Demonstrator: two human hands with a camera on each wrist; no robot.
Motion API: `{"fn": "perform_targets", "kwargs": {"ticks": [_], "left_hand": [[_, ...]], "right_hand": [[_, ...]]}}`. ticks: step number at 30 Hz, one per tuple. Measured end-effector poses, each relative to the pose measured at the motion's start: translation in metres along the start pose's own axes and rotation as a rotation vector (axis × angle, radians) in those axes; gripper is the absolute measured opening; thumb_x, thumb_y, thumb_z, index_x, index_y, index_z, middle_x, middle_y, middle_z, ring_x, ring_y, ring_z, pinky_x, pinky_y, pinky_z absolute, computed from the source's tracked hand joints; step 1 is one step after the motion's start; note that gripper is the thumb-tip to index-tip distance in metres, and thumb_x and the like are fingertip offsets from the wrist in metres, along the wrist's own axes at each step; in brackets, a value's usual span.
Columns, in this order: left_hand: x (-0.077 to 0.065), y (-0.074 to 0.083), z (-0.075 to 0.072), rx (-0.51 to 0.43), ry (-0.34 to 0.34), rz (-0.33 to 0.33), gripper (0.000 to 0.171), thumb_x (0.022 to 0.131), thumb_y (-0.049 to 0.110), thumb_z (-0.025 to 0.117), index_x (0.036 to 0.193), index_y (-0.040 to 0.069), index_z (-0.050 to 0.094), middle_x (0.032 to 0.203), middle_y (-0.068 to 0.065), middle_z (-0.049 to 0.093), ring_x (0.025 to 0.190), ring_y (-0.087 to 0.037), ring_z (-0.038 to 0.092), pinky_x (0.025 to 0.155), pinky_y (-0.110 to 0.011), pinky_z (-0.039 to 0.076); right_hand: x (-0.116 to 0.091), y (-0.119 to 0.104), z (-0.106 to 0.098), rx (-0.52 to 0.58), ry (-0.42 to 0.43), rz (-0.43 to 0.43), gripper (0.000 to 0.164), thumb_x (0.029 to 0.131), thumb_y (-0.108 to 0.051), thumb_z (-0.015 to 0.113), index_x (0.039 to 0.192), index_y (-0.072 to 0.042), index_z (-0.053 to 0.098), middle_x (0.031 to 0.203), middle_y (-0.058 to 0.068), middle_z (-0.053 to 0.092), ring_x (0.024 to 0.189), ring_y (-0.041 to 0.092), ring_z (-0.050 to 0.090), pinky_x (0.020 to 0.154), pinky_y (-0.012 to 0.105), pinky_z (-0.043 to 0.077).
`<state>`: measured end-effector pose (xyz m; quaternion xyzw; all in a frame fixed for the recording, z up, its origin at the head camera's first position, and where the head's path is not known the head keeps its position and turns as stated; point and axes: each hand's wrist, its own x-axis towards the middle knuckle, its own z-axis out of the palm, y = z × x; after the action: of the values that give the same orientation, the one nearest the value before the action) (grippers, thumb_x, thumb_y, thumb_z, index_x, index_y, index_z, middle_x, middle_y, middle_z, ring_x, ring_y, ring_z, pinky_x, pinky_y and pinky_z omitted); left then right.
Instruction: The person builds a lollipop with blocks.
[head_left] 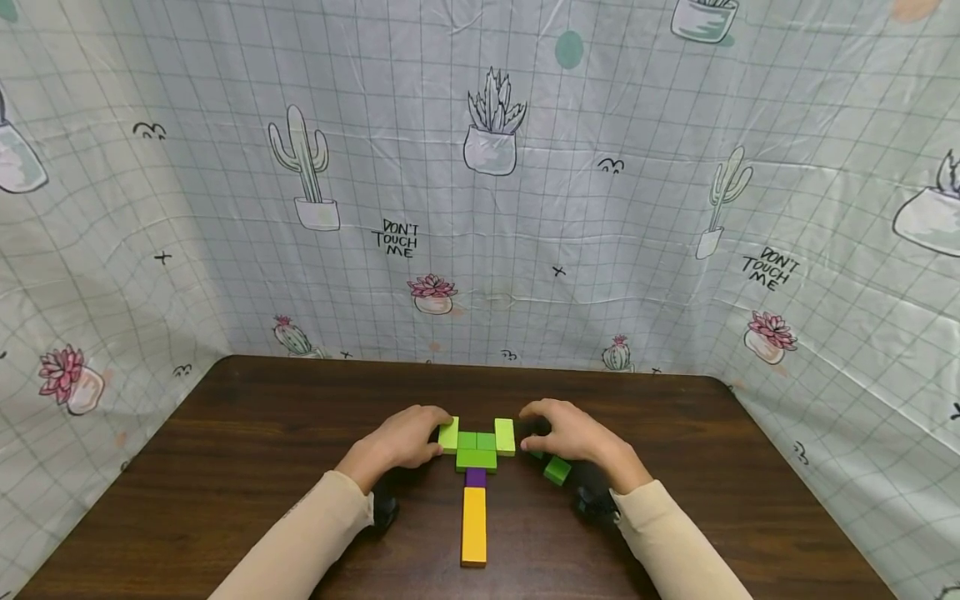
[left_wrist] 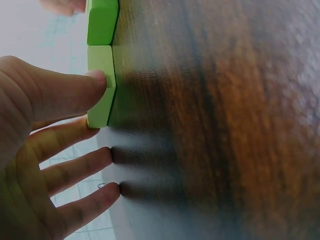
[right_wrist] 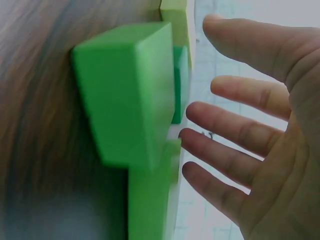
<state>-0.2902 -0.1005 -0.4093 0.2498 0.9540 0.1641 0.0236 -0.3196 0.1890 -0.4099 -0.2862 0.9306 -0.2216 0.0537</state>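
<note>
My left hand (head_left: pixel 396 438) pinches a light green block (head_left: pixel 450 435) between thumb and a finger, at the left end of a block figure. In the left wrist view, the thumb lies on this light green block (left_wrist: pixel 101 85) while other fingertips touch the table. Two green blocks (head_left: pixel 476 441) and a wider green block (head_left: pixel 476 459) form the middle, with another light green block (head_left: pixel 505 437) on the right. Below run a purple block (head_left: pixel 476 477) and a long yellow block (head_left: pixel 474 527). My right hand (head_left: pixel 576 432), fingers spread, hovers beside loose green blocks (head_left: pixel 557 471), partly hiding them.
Dark wood table (head_left: pixel 300 408) lies under everything. A cloth (head_left: pixel 555 217) printed with cacti hangs behind it and along both sides. Dark wrist devices (head_left: pixel 596 504) sit below both wrists. A green block (right_wrist: pixel 125 100) looms close in the right wrist view.
</note>
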Motion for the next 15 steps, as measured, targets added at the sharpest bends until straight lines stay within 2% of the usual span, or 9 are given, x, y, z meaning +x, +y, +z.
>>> {"fn": "perform_targets", "kwargs": {"ticks": [7, 11, 15], "left_hand": [[0.0, 0.0, 0.001, -0.001, 0.004, -0.004, 0.045, 0.089, 0.016, 0.069, 0.131, 0.004, 0.056, 0.132, -0.012, 0.055, 0.12, -0.031, 0.051, 0.099, -0.045, 0.042], [0.0, 0.0, 0.002, 0.0, -0.001, -0.007, 0.045, 0.089, 0.016, 0.069, 0.131, 0.005, 0.056, 0.132, -0.012, 0.055, 0.12, -0.03, 0.051, 0.098, -0.045, 0.042], [0.0, 0.0, 0.001, 0.003, 0.001, -0.008, 0.046, 0.089, 0.016, 0.068, 0.131, 0.005, 0.056, 0.132, -0.011, 0.055, 0.12, -0.03, 0.051, 0.098, -0.045, 0.042]], "right_hand": [[-0.011, 0.003, -0.002, -0.034, 0.0, -0.008, 0.04, 0.084, -0.024, 0.074, 0.121, -0.012, 0.064, 0.119, 0.001, 0.061, 0.113, 0.022, 0.055, 0.093, 0.042, 0.046], [-0.015, 0.0, -0.001, -0.049, -0.004, -0.03, 0.034, 0.085, -0.015, 0.072, 0.118, -0.012, 0.066, 0.116, 0.001, 0.061, 0.104, 0.021, 0.055, 0.087, 0.04, 0.047], [-0.014, 0.0, 0.0, -0.067, -0.012, -0.041, 0.032, 0.085, -0.012, 0.071, 0.117, -0.013, 0.068, 0.115, 0.0, 0.061, 0.096, 0.019, 0.054, 0.082, 0.036, 0.047]]}}
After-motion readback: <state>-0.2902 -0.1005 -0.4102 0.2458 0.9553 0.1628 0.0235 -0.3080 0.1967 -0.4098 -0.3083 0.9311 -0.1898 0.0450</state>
